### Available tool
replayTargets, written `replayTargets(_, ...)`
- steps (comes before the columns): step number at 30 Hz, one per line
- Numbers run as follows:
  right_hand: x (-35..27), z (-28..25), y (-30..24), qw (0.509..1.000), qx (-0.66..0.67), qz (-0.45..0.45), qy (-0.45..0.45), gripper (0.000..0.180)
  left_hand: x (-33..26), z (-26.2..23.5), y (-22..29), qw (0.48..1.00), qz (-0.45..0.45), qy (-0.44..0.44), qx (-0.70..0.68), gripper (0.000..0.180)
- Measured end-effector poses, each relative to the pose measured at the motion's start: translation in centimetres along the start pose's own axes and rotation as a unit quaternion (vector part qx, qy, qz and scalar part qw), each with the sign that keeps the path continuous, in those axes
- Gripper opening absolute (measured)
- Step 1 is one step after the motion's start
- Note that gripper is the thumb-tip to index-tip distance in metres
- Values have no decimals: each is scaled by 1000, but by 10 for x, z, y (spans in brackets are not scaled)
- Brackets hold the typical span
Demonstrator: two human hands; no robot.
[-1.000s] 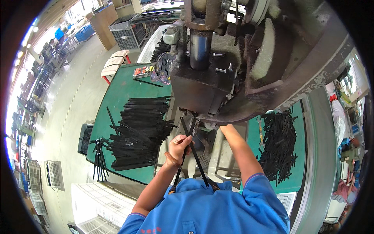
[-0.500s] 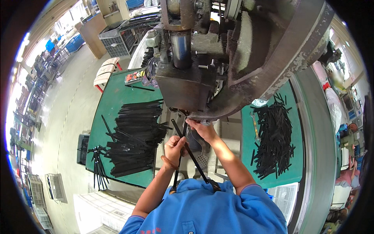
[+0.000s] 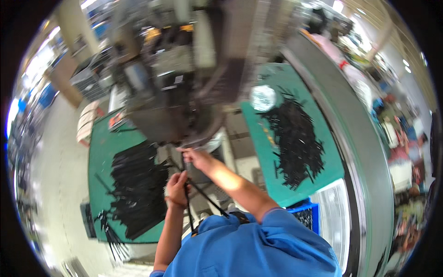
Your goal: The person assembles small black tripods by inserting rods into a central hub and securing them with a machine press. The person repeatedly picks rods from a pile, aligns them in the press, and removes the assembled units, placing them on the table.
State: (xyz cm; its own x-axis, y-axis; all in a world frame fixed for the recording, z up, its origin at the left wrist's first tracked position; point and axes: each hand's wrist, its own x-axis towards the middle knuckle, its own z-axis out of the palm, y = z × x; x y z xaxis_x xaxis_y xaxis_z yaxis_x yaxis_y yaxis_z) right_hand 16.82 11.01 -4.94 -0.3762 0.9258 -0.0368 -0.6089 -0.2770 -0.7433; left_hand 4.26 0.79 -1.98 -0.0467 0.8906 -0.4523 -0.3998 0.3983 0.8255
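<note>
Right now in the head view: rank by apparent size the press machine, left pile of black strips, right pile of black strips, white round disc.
1. Press machine, though nearest the camera.
2. and 3. Left pile and right pile look alike; no ranking.
4. White disc.

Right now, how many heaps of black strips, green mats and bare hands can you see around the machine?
Heaps of thin black strips: 2, left and right
Green table mats: 2, left and right
Bare hands: 2, left hand, right hand
Total: 6
</note>
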Motion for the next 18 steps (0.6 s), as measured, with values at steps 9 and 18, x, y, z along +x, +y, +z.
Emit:
replayTargets(9, -119, -119, -91, 937, -122, -74, 319, 13, 9, -6, -20, 998, 56, -26, -17, 15)
replayTargets(18, -208, -303, -152, 366, -796, 139, 462, 35, 3, -1, -14, 996, 78, -42, 31, 16)
